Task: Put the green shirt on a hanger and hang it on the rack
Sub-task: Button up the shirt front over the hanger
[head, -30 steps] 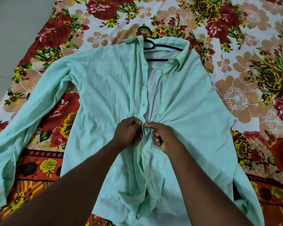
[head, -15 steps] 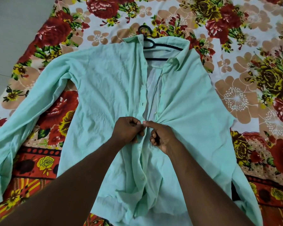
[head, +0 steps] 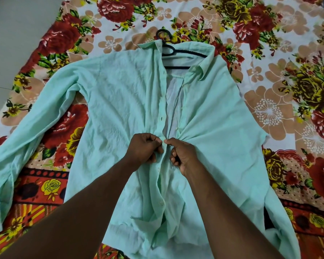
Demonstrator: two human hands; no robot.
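A flowered sheet point(head: 269, 113) in red, yellow and tan covers nearly the whole view, with a strip of pale floor point(head: 17, 25) showing past its far left edge. The green shirt point(head: 120, 109) lies spread flat on the sheet, front side up, collar at the far end and hem toward the person. One sleeve runs out to the left edge of the view and the other down the right side. The front is open from the collar down to about the middle, where the two edges come together.

Both arms reach in from below and meet at that middle point. The left hand point(head: 144, 148) has its fingers curled in tight, and thumb and forefinger pinch the left edge of the shirt front. The right hand point(head: 183, 156) is curled the same way and pinches the right edge, with the cloth gathering into folds that fan out from its grip. The two thumbs almost touch, so the shirt lies directly under and around both hands.

A black hanger point(head: 178, 50) sits inside the shirt's shoulders, well beyond the hands, its bar visible in the open neck and its hook resting on the sheet just past the collar. A small pale button point(head: 161, 202) shows on the front edge below the hands, between the forearms.
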